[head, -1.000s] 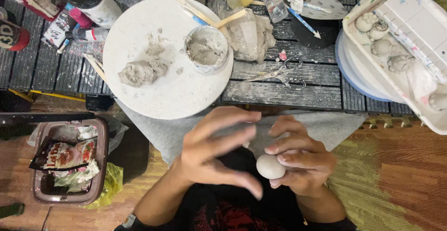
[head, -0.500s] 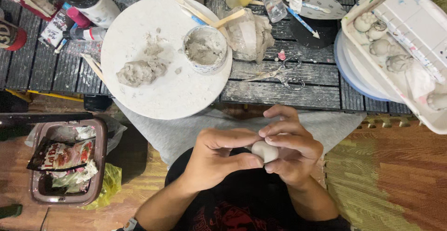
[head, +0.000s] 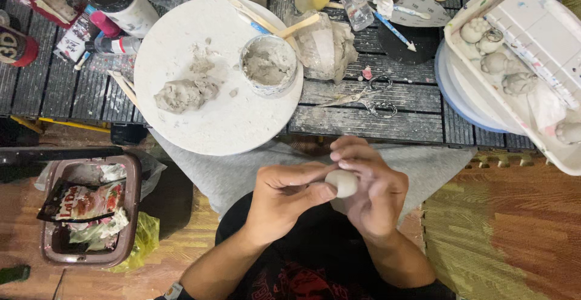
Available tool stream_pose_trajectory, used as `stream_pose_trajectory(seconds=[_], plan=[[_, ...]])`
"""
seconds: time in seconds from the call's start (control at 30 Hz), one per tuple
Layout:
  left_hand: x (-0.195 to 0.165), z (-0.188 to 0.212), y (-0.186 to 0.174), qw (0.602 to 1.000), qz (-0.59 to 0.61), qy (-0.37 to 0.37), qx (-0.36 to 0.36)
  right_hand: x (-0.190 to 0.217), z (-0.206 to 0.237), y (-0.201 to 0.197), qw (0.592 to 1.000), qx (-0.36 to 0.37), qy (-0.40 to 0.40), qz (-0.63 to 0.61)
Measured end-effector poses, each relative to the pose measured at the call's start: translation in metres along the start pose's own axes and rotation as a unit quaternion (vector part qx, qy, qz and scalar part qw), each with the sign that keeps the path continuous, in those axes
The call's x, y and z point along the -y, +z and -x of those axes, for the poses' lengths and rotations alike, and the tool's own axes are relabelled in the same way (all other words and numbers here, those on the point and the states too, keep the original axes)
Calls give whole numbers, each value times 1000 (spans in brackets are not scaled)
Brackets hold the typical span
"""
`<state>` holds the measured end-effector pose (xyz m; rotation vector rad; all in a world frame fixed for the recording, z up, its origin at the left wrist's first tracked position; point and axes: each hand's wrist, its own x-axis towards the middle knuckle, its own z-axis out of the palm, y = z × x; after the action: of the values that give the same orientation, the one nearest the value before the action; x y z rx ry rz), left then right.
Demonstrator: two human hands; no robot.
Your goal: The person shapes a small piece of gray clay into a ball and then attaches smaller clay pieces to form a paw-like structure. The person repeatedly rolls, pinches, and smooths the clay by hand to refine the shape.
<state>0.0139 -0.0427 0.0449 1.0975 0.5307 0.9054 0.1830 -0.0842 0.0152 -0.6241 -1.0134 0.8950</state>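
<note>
I have the small clay ball (head: 342, 182) pinched between both hands, below the near edge of the round white board (head: 181, 34). My left hand (head: 284, 200) presses it with thumb and curled fingers; my right hand (head: 372, 191) cups it, fingers folded over. On the board sit a grey clay lump (head: 181, 94) (rough, unshaped) and a small tub (head: 268, 64).

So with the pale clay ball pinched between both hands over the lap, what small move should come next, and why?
Probably a slight turn of the clay ball under the left hand thumb. Both hands grip it, the right hand cupping its far side, and only one smooth, rounded face shows, so turning would bring another side up.
</note>
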Motion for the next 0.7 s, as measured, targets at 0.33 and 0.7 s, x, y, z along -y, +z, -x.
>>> stream_pose_trajectory(seconds=[0.33, 0.7], plan=[[17, -10, -3, 982, 170, -76, -31, 7, -17, 0, 985, -39, 156, -66], [8, -23, -13, 966, 230, -116, -25, 10, -35, -2, 964, -22, 249, -95]])
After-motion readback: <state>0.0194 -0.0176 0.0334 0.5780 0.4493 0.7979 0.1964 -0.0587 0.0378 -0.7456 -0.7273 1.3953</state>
